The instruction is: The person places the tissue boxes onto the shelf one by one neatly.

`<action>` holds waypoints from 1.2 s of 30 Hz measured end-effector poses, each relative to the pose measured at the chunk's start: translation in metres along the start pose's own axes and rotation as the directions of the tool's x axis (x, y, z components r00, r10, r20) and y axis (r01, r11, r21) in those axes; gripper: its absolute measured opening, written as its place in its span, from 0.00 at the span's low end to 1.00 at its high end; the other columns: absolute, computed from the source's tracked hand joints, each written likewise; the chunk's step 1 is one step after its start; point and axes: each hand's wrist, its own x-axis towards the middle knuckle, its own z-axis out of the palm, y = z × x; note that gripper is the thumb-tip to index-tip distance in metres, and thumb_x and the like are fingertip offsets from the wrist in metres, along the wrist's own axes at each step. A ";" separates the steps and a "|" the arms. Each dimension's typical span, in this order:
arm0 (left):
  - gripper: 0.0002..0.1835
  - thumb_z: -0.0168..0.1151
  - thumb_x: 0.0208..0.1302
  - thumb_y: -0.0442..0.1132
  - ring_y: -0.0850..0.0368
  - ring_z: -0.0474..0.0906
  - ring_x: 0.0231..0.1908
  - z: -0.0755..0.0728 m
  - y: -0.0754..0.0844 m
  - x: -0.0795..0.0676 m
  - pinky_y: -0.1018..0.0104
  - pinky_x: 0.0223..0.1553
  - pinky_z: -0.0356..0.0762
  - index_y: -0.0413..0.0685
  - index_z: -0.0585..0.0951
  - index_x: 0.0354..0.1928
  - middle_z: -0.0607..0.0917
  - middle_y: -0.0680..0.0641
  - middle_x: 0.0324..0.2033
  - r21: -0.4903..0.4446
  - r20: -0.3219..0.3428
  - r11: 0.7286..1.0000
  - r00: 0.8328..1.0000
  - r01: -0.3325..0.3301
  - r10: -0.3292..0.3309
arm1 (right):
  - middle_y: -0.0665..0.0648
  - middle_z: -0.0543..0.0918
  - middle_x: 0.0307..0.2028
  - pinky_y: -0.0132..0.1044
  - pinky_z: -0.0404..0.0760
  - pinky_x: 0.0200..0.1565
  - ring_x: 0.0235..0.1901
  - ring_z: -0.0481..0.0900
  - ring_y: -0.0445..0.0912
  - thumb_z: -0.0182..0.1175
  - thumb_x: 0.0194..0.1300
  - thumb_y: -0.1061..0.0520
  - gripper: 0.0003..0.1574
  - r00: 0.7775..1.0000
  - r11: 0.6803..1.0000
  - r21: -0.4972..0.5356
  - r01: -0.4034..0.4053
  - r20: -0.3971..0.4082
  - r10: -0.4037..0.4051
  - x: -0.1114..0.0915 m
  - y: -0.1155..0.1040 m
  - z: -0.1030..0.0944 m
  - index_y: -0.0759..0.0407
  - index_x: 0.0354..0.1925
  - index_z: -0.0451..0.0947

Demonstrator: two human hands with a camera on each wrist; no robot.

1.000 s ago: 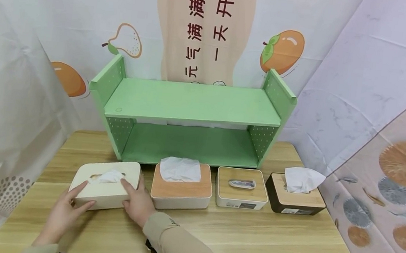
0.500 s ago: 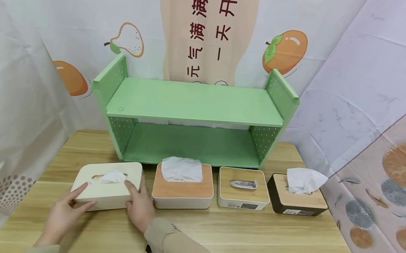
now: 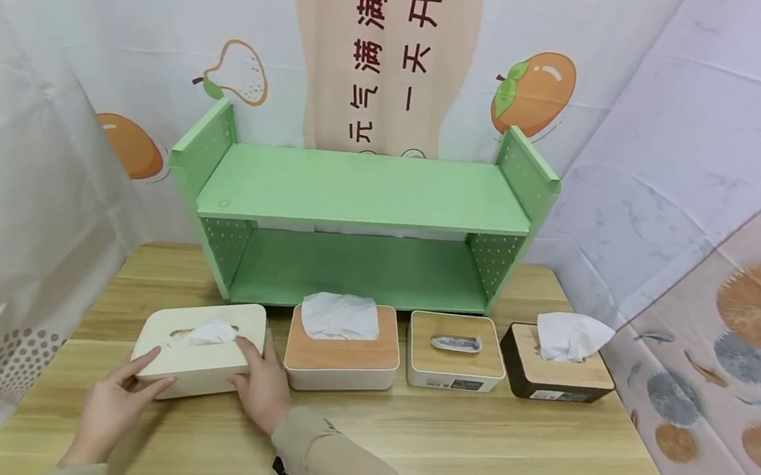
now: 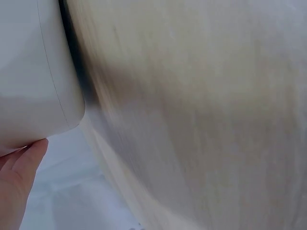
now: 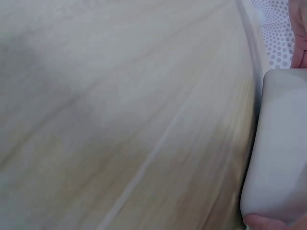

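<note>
A cream tissue box (image 3: 202,346) with a white tissue in its oval slot sits at the left of the table, slightly angled. My left hand (image 3: 108,410) grips its left end, thumb at the front side and a finger along the top edge. At the right end, my right hand (image 3: 263,388) holds it, one finger reaching onto the top beside the slot. Close up, the box's smooth side (image 4: 33,72) fills the left of the left wrist view. The right wrist view shows the box (image 5: 278,143) with my right thumb (image 5: 264,223) against its corner. Fingers behind the box are hidden.
To the right stand a white tissue box with an orange-brown wooden lid (image 3: 340,357), a smaller wood-lidded box (image 3: 454,365) and a dark brown one (image 3: 554,372). Behind them rises a green two-tier shelf (image 3: 365,189). Printed curtains enclose the wooden table (image 3: 468,463).
The near edge of the cream tissue box has come very slightly toward me, with both hands staying on it. The head view has shifted a little; the other boxes stay put.
</note>
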 end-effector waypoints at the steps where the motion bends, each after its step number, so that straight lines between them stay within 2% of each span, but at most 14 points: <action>1: 0.36 0.70 0.52 0.47 0.30 0.59 0.62 -0.001 0.001 -0.001 0.99 0.35 0.59 0.42 0.70 0.62 0.59 0.25 0.64 0.002 -0.006 1.000 1.000 0.002 -0.002 | 0.66 0.59 0.68 0.44 0.77 0.53 0.59 0.71 0.60 0.63 0.58 0.49 0.36 1.000 1.000 0.002 -0.004 0.004 0.004 0.000 -0.001 -0.001 0.35 0.63 0.63; 3: 0.35 0.70 0.51 0.47 0.36 0.66 0.61 -0.002 0.004 -0.002 0.99 0.35 0.60 0.43 0.71 0.61 0.63 0.26 0.62 0.009 -0.022 1.000 1.000 0.006 -0.005 | 0.65 0.59 0.68 0.46 0.76 0.54 0.59 0.71 0.60 0.63 0.58 0.48 0.36 1.000 1.000 0.009 -0.009 0.011 0.009 0.000 -0.002 -0.002 0.34 0.63 0.63; 6: 0.34 0.71 0.49 0.47 0.66 0.76 0.51 -0.004 0.008 -0.004 0.98 0.35 0.61 0.45 0.74 0.59 0.70 0.29 0.59 0.035 -0.073 0.999 0.997 0.003 0.000 | 0.65 0.58 0.69 0.47 0.75 0.54 0.59 0.71 0.59 0.63 0.58 0.47 0.37 1.000 1.000 0.008 0.010 0.003 -0.010 0.000 -0.004 -0.005 0.34 0.64 0.62; 10: 0.33 0.70 0.51 0.48 0.73 0.73 0.52 -0.011 0.016 -0.004 0.97 0.38 0.60 0.47 0.74 0.60 0.71 0.32 0.59 0.063 -0.085 0.998 0.996 0.006 0.000 | 0.66 0.57 0.69 0.44 0.76 0.54 0.60 0.71 0.57 0.62 0.59 0.47 0.36 0.999 0.999 0.010 0.037 -0.008 -0.037 0.001 -0.012 -0.012 0.34 0.64 0.62; 12: 0.33 0.69 0.52 0.48 0.55 0.71 0.59 -0.016 0.021 -0.005 0.97 0.40 0.60 0.48 0.73 0.61 0.69 0.31 0.61 0.066 -0.079 0.998 0.997 0.006 0.000 | 0.66 0.57 0.69 0.43 0.76 0.53 0.60 0.71 0.56 0.61 0.60 0.47 0.36 0.999 0.999 0.009 0.045 -0.011 -0.045 0.001 -0.016 -0.016 0.34 0.64 0.62; 16: 0.33 0.70 0.51 0.48 0.70 0.65 0.60 -0.023 0.027 -0.005 0.97 0.42 0.58 0.50 0.73 0.61 0.67 0.33 0.62 0.078 -0.099 0.997 0.995 -0.006 0.014 | 0.66 0.57 0.69 0.38 0.78 0.51 0.57 0.74 0.55 0.61 0.60 0.46 0.35 0.998 0.998 0.004 0.062 -0.018 -0.062 0.002 -0.022 -0.022 0.34 0.65 0.61; 17: 0.33 0.70 0.51 0.48 0.60 0.66 0.61 -0.025 0.029 -0.006 0.97 0.43 0.57 0.50 0.73 0.61 0.67 0.33 0.62 0.083 -0.106 0.997 0.994 -0.005 0.014 | 0.67 0.57 0.69 0.37 0.78 0.50 0.57 0.74 0.55 0.60 0.60 0.46 0.35 0.997 0.997 0.005 0.072 -0.021 -0.072 0.002 -0.023 -0.023 0.34 0.65 0.62; 19: 0.33 0.70 0.51 0.47 0.59 0.66 0.61 -0.028 0.032 -0.007 0.97 0.43 0.57 0.50 0.73 0.61 0.67 0.33 0.62 0.089 -0.116 0.996 0.993 -0.009 0.020 | 0.67 0.56 0.69 0.35 0.78 0.48 0.55 0.76 0.55 0.60 0.61 0.46 0.35 0.996 0.996 0.013 0.087 -0.022 -0.086 0.002 -0.025 -0.026 0.35 0.65 0.61; 22: 0.33 0.70 0.51 0.46 0.38 0.65 0.60 -0.031 0.038 -0.009 0.97 0.43 0.56 0.49 0.73 0.60 0.67 0.32 0.61 0.091 -0.131 0.996 0.991 -0.020 0.032 | 0.68 0.54 0.69 0.28 0.78 0.39 0.40 0.83 0.49 0.59 0.61 0.46 0.35 0.994 0.994 0.024 0.105 -0.016 -0.105 0.003 -0.029 -0.032 0.35 0.65 0.60; 25: 0.31 0.71 0.50 0.44 0.47 0.66 0.61 -0.034 0.046 -0.009 0.98 0.42 0.57 0.48 0.75 0.59 0.70 0.32 0.59 0.090 -0.172 0.995 0.983 -0.051 0.066 | 0.68 0.54 0.70 0.23 0.74 0.29 0.27 0.81 0.44 0.59 0.62 0.47 0.35 0.991 0.991 0.017 0.130 -0.028 -0.129 0.004 -0.034 -0.039 0.36 0.65 0.61; 27: 0.30 0.73 0.48 0.42 0.68 0.71 0.56 -0.035 0.051 -0.010 0.98 0.39 0.58 0.48 0.77 0.56 0.73 0.32 0.56 0.098 -0.220 0.993 0.972 -0.066 0.086 | 0.68 0.54 0.69 0.24 0.75 0.31 0.30 0.83 0.45 0.59 0.62 0.47 0.34 0.985 0.986 -0.005 0.164 -0.048 -0.165 0.005 -0.038 -0.046 0.38 0.65 0.61; 29: 0.30 0.73 0.47 0.42 0.79 0.69 0.53 -0.037 0.057 -0.011 0.99 0.38 0.58 0.48 0.77 0.56 0.75 0.32 0.56 0.107 -0.243 0.991 0.964 -0.080 0.104 | 0.70 0.56 0.68 0.29 0.79 0.39 0.45 0.82 0.51 0.59 0.62 0.47 0.34 0.975 0.978 -0.033 0.205 -0.077 -0.207 0.006 -0.041 -0.053 0.40 0.65 0.62; 32: 0.30 0.74 0.46 0.41 0.82 0.68 0.50 -0.040 0.065 -0.013 0.99 0.38 0.58 0.50 0.78 0.55 0.77 0.36 0.55 0.119 -0.285 0.990 0.953 -0.072 0.104 | 0.72 0.57 0.67 0.37 0.79 0.50 0.58 0.73 0.58 0.59 0.62 0.47 0.34 0.960 0.964 -0.085 0.254 -0.102 -0.262 0.007 -0.046 -0.065 0.41 0.65 0.62; 36: 0.30 0.74 0.47 0.40 0.61 0.68 0.61 -0.042 0.075 -0.015 0.97 0.43 0.58 0.54 0.78 0.56 0.76 0.50 0.57 0.100 -0.312 0.994 0.947 -0.047 0.076 | 0.71 0.58 0.67 0.38 0.80 0.49 0.58 0.73 0.57 0.59 0.62 0.46 0.34 0.953 0.954 -0.136 0.268 -0.111 -0.283 0.006 -0.052 -0.077 0.41 0.65 0.62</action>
